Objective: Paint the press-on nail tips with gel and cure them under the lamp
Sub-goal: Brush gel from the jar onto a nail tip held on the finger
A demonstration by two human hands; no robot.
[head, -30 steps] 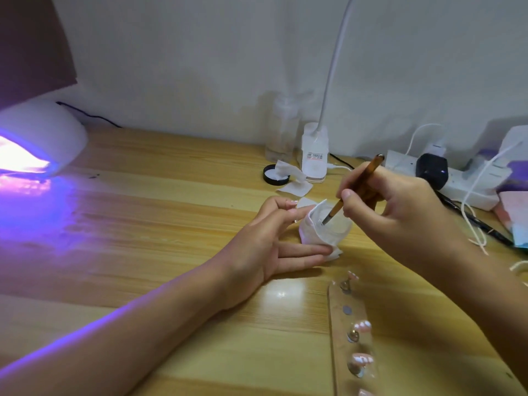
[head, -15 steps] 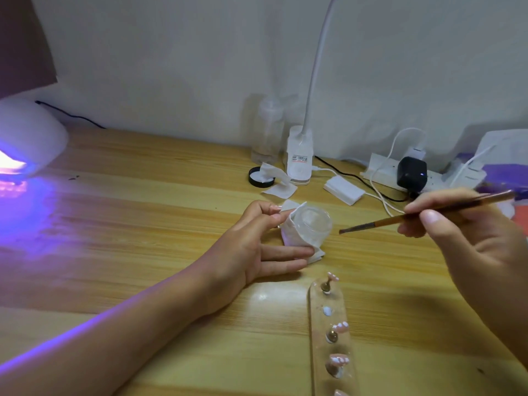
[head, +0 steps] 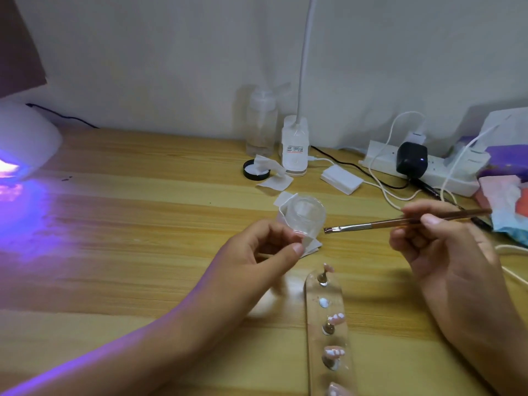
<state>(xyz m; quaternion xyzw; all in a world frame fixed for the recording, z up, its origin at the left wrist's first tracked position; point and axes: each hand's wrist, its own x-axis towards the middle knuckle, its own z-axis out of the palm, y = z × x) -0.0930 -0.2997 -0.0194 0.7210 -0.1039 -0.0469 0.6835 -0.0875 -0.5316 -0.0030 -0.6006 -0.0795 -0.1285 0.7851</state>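
A small clear glass cup (head: 305,215) stands on a folded white wipe (head: 310,247) at the middle of the wooden desk. My left hand (head: 257,252) is just in front of the cup, fingers curled, thumb and forefinger pinching the wipe's near edge. My right hand (head: 440,247) grips a thin brown brush (head: 400,222) held level, its bristles pointing left and stopping just right of the cup. A clear strip holder (head: 314,350) with several pink nail tips (head: 335,318) on small stands lies near me. The curing lamp (head: 25,144) glows purple at far left.
Along the wall stand a clear bottle (head: 261,124), a white desk-lamp base (head: 294,147), a black lid (head: 256,170) with loose wipes, a wipe stack (head: 341,180) and a power strip (head: 423,170) with trailing cables. Pink and blue cloths (head: 505,204) lie at the right edge.
My right hand lifted the brush out of the cup and swung it right, now level. My left hand left the cup's side and drew back to the wipe's edge.
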